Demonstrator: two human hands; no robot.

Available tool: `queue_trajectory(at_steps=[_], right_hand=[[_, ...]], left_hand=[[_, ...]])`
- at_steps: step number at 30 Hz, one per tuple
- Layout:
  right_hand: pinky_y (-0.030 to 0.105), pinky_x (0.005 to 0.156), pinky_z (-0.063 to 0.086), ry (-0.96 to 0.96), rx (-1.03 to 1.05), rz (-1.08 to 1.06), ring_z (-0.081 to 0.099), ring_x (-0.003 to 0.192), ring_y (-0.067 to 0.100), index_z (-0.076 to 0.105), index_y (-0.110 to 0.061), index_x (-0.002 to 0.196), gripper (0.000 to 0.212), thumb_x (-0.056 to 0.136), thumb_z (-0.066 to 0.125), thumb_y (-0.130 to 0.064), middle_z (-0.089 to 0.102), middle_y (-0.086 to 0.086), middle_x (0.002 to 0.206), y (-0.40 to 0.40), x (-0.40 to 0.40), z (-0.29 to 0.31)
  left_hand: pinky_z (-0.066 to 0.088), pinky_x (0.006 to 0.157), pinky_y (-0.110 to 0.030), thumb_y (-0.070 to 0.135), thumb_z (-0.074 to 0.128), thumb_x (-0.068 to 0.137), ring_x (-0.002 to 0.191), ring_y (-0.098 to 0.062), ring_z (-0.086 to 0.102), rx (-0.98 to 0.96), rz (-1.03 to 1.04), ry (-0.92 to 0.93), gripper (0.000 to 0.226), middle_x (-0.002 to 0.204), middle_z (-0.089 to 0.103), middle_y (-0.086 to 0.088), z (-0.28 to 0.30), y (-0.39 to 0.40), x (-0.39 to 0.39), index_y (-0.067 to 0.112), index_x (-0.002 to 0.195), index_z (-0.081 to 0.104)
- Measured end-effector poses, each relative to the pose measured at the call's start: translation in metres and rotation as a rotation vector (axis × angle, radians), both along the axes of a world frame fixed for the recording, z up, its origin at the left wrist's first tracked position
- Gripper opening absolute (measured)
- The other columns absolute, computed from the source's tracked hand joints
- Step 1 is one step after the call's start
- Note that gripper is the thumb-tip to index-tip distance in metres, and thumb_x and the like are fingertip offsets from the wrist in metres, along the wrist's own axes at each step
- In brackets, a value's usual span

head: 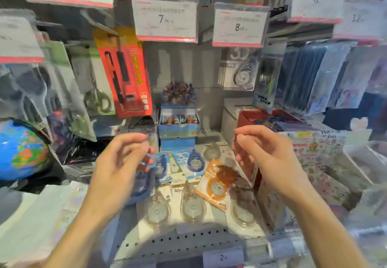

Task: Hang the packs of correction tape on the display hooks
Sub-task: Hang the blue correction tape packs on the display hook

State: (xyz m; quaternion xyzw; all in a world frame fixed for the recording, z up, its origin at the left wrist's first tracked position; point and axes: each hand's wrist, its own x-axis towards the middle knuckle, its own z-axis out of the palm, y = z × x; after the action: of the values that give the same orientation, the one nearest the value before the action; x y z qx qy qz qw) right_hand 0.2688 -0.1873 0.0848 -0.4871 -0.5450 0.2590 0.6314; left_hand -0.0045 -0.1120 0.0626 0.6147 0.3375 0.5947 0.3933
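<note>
L hand [125,163]: mine, raised over the shelf, fingers curled, thumb and fingertips pinching a blue-edged pack of correction tape [149,164] by its top corner; rest of that pack hangs behind my palm, mostly hidden.
R hand [266,152]: up at abt the same height, fingers curled in toward the thumb. Blurred; can't tell if there's anything between the fingertips.
Loose packs: spread flat on the perforated shelf [188,240] between my two hands. Blue packs [193,163] at the back, orange pack [217,180] lying tilted in the middle, overlapping its neighbours, clear/white packs [192,205] in a row nearest me.
Hung packs: a few grey packs of correction tape [240,72] already on a hook upper R, under the "8" price tag [238,26].
Middle hook spot: under the "7" price tag [165,18], bare grey back panel [180,64] shows behind it.
Red card pack [125,72]: hangs L of the panel, tilted, black pen-like items on it.
Scissors pack [94,87]: hangs just L of the red one.
Blue display box [178,117]: stands at the back of the shelf, centre, behind the loose packs.
Globe [23,148]: far L, well apart from my hands.
Sticker-print box [314,148]: R side, behind my R wrist.
</note>
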Motion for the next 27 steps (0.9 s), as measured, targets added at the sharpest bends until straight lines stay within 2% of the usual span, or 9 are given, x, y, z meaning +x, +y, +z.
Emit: queue_trajectory(at_steps=[3,6,8,10,14,16,18,22,27], right_hand=[[0.016,0.054,0.050,-0.039,-0.056,-0.051,0.066,0.063,0.010,0.074,-0.021,0.103,0.009,0.097,0.068,-0.018,0.075,0.007,0.079,0.011,-0.016,-0.013],[0.015,0.063,0.053,-0.186,-0.120,-0.099,0.067,0.070,0.007,0.074,-0.031,0.100,0.008,0.096,0.069,-0.026,0.076,0.005,0.086,0.028,-0.027,-0.029],[0.013,0.065,0.052,-0.254,-0.159,-0.101,0.068,0.071,0.004,0.073,-0.032,0.099,0.009,0.097,0.068,-0.026,0.076,0.000,0.089,0.041,-0.032,-0.041],[0.020,0.065,0.054,-0.307,-0.210,-0.105,0.067,0.066,0.007,0.072,-0.029,0.097,0.010,0.098,0.066,-0.022,0.076,0.004,0.087,0.057,-0.035,-0.054],[0.011,0.059,0.045,-0.478,-0.309,-0.052,0.057,0.061,-0.001,0.072,-0.023,0.100,0.007,0.099,0.065,-0.021,0.076,0.005,0.085,0.091,-0.045,-0.074],[0.017,0.064,0.047,-0.499,-0.348,0.019,0.056,0.063,0.002,0.072,-0.021,0.101,0.009,0.099,0.063,-0.019,0.073,0.002,0.079,0.106,-0.053,-0.083],[0.024,0.066,0.048,-0.494,-0.377,0.095,0.054,0.063,0.007,0.071,-0.021,0.098,0.009,0.097,0.063,-0.017,0.064,-0.007,0.070,0.120,-0.061,-0.091],[0.029,0.066,0.048,-0.456,-0.459,0.207,0.055,0.061,0.012,0.067,-0.023,0.094,0.006,0.095,0.066,-0.017,0.060,-0.004,0.068,0.140,-0.081,-0.105],[0.030,0.059,0.053,-0.295,-0.533,0.212,0.063,0.051,0.007,0.063,-0.015,0.114,0.019,0.096,0.069,-0.016,0.071,0.005,0.075,0.152,-0.094,-0.111]], left_hand=[[0.058,0.072,-0.021,0.012,0.064,0.096,0.074,-0.009,0.072,-0.021,0.020,0.072,0.012,0.090,0.078,-0.001,-0.006,0.014,-0.025,0.020,0.103,0.068],[0.058,0.074,-0.032,0.009,0.065,0.096,0.075,-0.012,0.069,-0.086,0.009,0.164,0.017,0.085,0.076,-0.001,-0.017,0.029,-0.039,0.025,0.099,0.067],[0.059,0.075,-0.042,0.010,0.064,0.098,0.073,-0.016,0.067,-0.108,0.005,0.301,0.019,0.083,0.072,-0.001,-0.026,0.041,-0.042,0.029,0.100,0.065],[0.058,0.080,-0.047,0.014,0.063,0.098,0.077,-0.017,0.068,-0.070,0.012,0.496,0.018,0.083,0.071,0.004,-0.035,0.053,-0.040,0.031,0.102,0.061],[0.048,0.098,-0.035,0.017,0.062,0.096,0.112,-0.020,0.064,0.025,0.058,0.914,0.035,0.128,0.062,0.001,-0.048,0.074,-0.031,0.026,0.129,0.054],[0.040,0.103,-0.032,0.019,0.057,0.098,0.127,-0.023,0.056,0.034,0.065,1.097,0.049,0.143,0.052,-0.002,-0.052,0.080,-0.025,0.022,0.144,0.044],[0.041,0.104,-0.035,0.018,0.052,0.098,0.131,-0.025,0.053,-0.002,0.054,1.200,0.055,0.149,0.047,-0.003,-0.053,0.083,-0.020,0.021,0.150,0.036],[0.047,0.100,-0.041,0.016,0.052,0.096,0.123,-0.030,0.060,-0.065,0.064,1.255,0.055,0.135,0.062,-0.005,-0.054,0.090,-0.016,0.023,0.148,0.036],[0.049,0.096,-0.030,0.014,0.063,0.093,0.106,-0.013,0.065,-0.141,0.005,0.959,0.047,0.118,0.066,0.010,-0.064,0.093,-0.016,0.034,0.133,0.050]])
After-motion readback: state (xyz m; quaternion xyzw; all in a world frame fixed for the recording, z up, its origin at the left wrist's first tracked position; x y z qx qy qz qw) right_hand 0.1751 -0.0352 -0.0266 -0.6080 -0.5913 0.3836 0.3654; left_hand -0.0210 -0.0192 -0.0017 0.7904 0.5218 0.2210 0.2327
